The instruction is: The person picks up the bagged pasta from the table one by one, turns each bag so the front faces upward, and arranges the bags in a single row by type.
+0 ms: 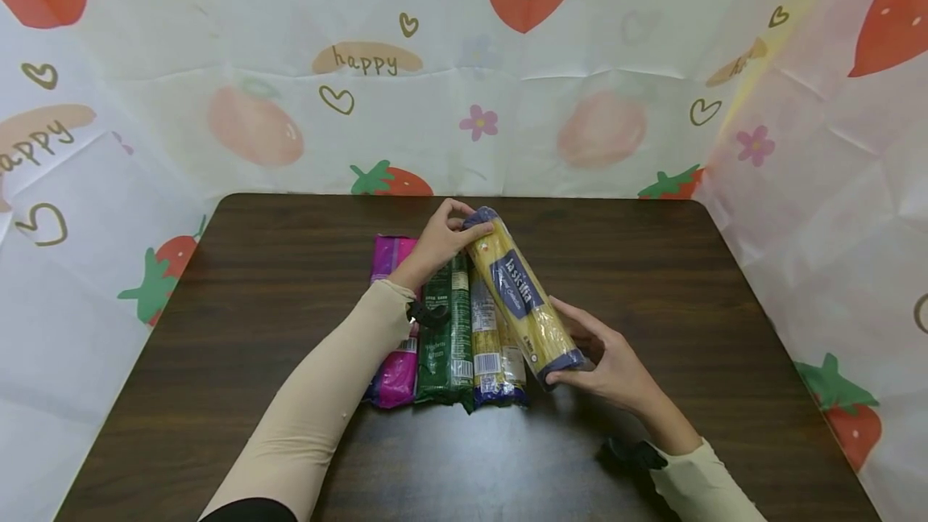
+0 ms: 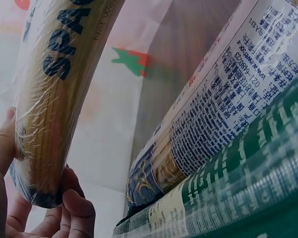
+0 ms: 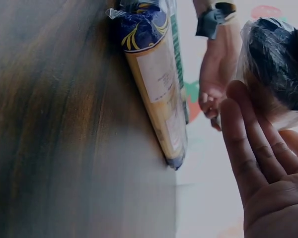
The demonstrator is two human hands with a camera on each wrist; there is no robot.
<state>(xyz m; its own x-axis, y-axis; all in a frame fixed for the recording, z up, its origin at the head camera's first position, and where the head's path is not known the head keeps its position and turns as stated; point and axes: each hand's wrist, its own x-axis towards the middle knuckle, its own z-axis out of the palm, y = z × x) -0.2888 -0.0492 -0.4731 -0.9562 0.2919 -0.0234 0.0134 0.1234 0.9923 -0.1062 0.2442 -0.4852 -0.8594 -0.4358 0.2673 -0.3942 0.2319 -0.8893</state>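
Item 1: spaghetti pack (image 1: 522, 296), clear film over pale yellow strands, navy ends and navy label; the brand lettering appears to read "la sicilia", though glare and small print leave this uncertain. Location: held aslant above the right side of a row of packs, apart from them in the left wrist view, its far end toward the left.

Item 2: left hand (image 1: 442, 240), thumb and fingers pinching the far navy end of Item 1.

Item 3: right hand (image 1: 609, 361), thumb on one side and fairly straight fingers on the other, pinching the near end of Item 1.

Item 4: magenta pack (image 1: 397, 381), leftmost in the row, partly behind the left forearm.

Item 5: dark green pack (image 1: 437, 357), middle of the row, pale printing and barcode upward.

Item 6: yellow-and-navy pasta pack (image 1: 487, 341), rightmost, just beside the green, white text panels upward, partly covered from above by Item 1.

Item 7: dark wood-grain table (image 1: 290, 264), bearing the row.

Item 8: white strawberry-print cloth (image 1: 507, 55), hung behind the table.
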